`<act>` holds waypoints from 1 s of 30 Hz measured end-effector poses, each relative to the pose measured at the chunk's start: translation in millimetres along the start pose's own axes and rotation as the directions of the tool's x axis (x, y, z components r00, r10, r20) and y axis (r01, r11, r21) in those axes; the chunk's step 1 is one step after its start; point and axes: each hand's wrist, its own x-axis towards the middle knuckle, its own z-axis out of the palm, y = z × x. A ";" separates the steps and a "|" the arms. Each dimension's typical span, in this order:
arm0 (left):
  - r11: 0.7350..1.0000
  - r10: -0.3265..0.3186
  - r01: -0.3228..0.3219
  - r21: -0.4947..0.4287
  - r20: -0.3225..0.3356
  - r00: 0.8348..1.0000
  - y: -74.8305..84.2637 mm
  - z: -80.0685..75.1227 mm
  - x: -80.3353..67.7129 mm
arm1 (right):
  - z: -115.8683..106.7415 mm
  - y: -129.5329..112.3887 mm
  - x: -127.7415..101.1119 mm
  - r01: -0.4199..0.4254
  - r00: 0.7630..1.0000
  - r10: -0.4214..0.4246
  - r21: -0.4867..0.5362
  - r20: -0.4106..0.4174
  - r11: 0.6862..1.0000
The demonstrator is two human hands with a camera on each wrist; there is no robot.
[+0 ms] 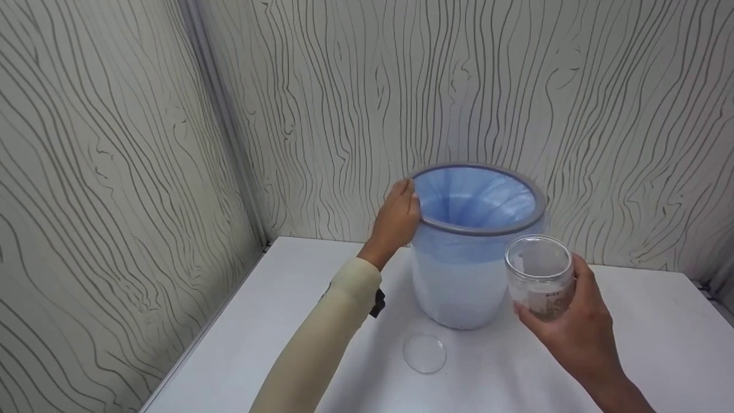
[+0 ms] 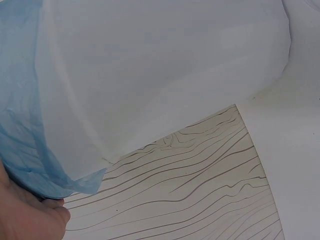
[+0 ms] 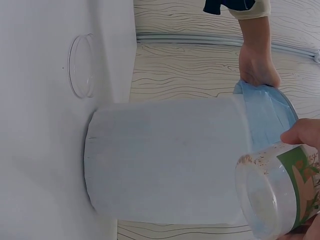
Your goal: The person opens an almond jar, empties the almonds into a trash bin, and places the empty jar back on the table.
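Observation:
A white trash bin [image 1: 459,287] with a blue liner [image 1: 438,195] and a grey rim ring [image 1: 487,230] stands on the table. My left hand [image 1: 397,215] grips the left side of that rim, fingers curled over it; the left wrist view catches only part of this hand [image 2: 30,212] beside the liner's edge. Just right of the bin, my right hand [image 1: 579,327] holds a clear, lidless jar [image 1: 539,281], tilted slightly. The right wrist view has the jar [image 3: 265,195] with a green printed label and small brown specks near its base. A clear round lid [image 1: 424,354] lies in front of the bin.
The white table [image 1: 229,321] meets a wall [image 1: 344,115] with a wood-grain line pattern behind the bin. Another patterned wall [image 1: 103,201] rises along the left side. A dark object [image 1: 377,304] shows at my left sleeve.

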 end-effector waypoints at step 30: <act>0.999 -0.031 0.031 0.009 0.019 0.999 1.6 0.2 -0.7 | 11.2 5.0 -15.1 -0.068 0.996 0.065 0.046 0.059 0.997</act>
